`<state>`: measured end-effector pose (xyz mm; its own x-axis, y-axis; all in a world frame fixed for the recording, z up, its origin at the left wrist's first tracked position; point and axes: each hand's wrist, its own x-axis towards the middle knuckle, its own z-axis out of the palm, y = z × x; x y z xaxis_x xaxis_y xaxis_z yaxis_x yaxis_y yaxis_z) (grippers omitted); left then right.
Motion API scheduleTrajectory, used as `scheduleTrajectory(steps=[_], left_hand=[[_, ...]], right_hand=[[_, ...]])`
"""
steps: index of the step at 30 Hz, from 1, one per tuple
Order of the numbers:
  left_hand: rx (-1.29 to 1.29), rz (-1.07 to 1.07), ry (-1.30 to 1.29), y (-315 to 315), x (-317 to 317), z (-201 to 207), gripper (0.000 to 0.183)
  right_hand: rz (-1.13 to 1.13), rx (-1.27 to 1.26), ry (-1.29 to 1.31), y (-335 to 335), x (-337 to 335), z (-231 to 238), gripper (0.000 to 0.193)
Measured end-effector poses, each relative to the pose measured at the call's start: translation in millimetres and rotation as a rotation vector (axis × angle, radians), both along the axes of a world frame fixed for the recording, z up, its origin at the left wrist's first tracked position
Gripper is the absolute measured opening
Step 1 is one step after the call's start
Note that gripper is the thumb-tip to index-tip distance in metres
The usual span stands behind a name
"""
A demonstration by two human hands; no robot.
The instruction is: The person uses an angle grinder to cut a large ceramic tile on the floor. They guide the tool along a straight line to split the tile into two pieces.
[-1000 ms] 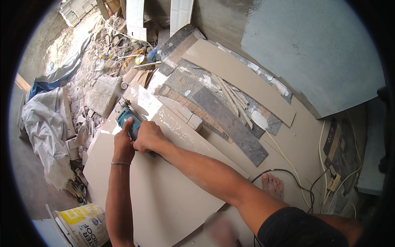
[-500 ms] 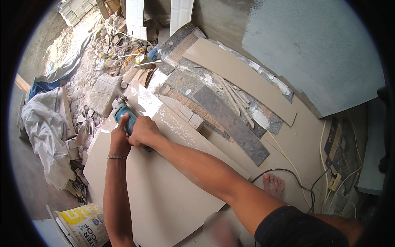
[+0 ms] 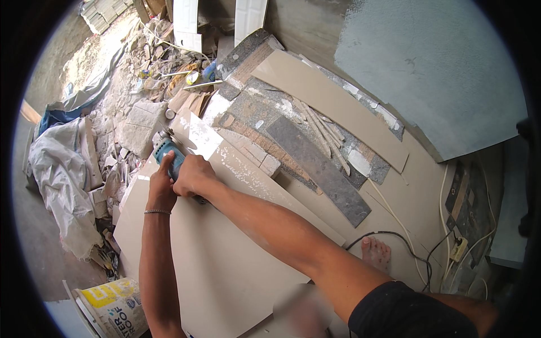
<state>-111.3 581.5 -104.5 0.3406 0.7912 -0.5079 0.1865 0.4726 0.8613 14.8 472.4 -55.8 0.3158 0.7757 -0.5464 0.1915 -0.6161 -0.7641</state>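
A teal angle grinder (image 3: 165,150) rests over the far left part of a large beige tile (image 3: 225,259). Its metal head points away from me, toward the rubble, and the disc is hard to make out. My left hand (image 3: 162,186) grips the grinder's body from the left, thumb along the top. Wrapped round the body from the right is my right hand (image 3: 194,176). Both hands are closed. White dust and flakes lie on the tile's far edge, beside a bright white patch (image 3: 204,138).
Broken rubble (image 3: 138,127) and a white sack (image 3: 62,180) lie to the left. A bucket (image 3: 115,307) stands at the lower left. Across the back are a long beige tile strip (image 3: 332,107), a dark strip (image 3: 318,169) and thin offcuts. A black cable (image 3: 406,242) runs near my bare foot (image 3: 376,253).
The grinder and both hands have shifted very slightly away from me and to the left. My grip is unchanged.
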Motion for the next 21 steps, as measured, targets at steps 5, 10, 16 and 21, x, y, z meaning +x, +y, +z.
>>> scheduleTrajectory(steps=[5,10,16,21], left_hand=[[-0.039,-0.023,-0.035,4.3,-1.2,-4.6,0.066],[-0.033,0.009,0.008,0.8,0.8,-1.8,0.066],[-0.011,-0.044,0.045,-17.8,-1.1,10.3,0.05],[0.032,0.022,0.075,-33.8,2.4,11.8,0.047]], right_hand=[[0.012,-0.022,-0.008,3.8,0.3,-0.3,0.063],[0.009,-0.027,-0.015,2.8,0.3,0.0,0.064],[0.02,-0.003,-0.011,-8.6,-0.8,-4.9,0.066],[0.022,0.019,0.013,-24.3,-1.3,-6.5,0.068]])
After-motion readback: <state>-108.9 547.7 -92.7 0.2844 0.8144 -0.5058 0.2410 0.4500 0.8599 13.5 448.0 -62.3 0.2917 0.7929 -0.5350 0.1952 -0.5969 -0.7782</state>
